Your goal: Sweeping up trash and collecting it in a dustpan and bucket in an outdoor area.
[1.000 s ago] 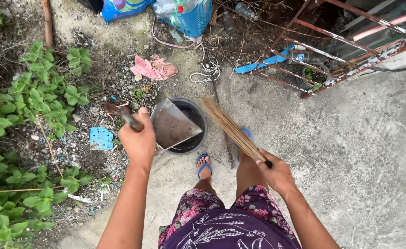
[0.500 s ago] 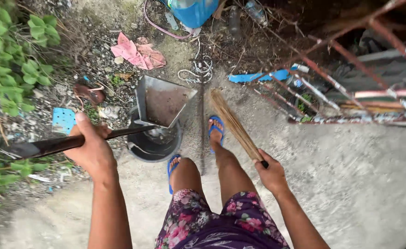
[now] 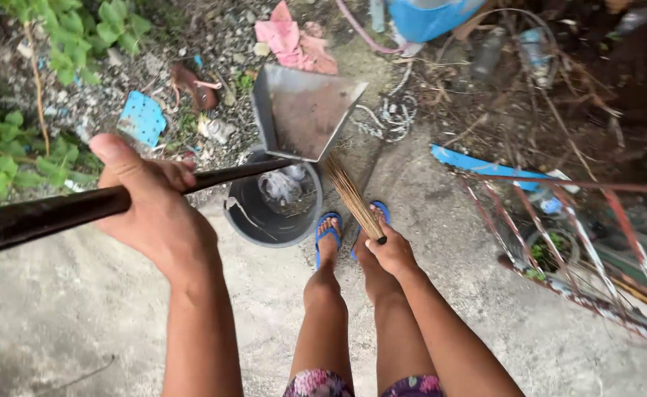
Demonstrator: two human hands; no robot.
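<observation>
left hand (image 3: 154,213) wrapped around the dark long handle (image 3: 81,206), fingers curled tight, thumb along the shaft; one metal dustpan (image 3: 301,110) lies beyond the fingertips, tilted over one black bucket (image 3: 254,220). right hand (image 3: 391,251) fisted around one stick broom (image 3: 349,195), bristles fanning forward from the knuckles, just beside the bucket's rim. two blue sandals (image 3: 329,229) below.

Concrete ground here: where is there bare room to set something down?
Bare grey concrete ground lies open left of the legs, below the round black bucket, and again right of the legs up to the rusty metal frame. Beyond the bucket it is crowded: pink rag, blue plastic scrap, gravel, leafy green plants.
</observation>
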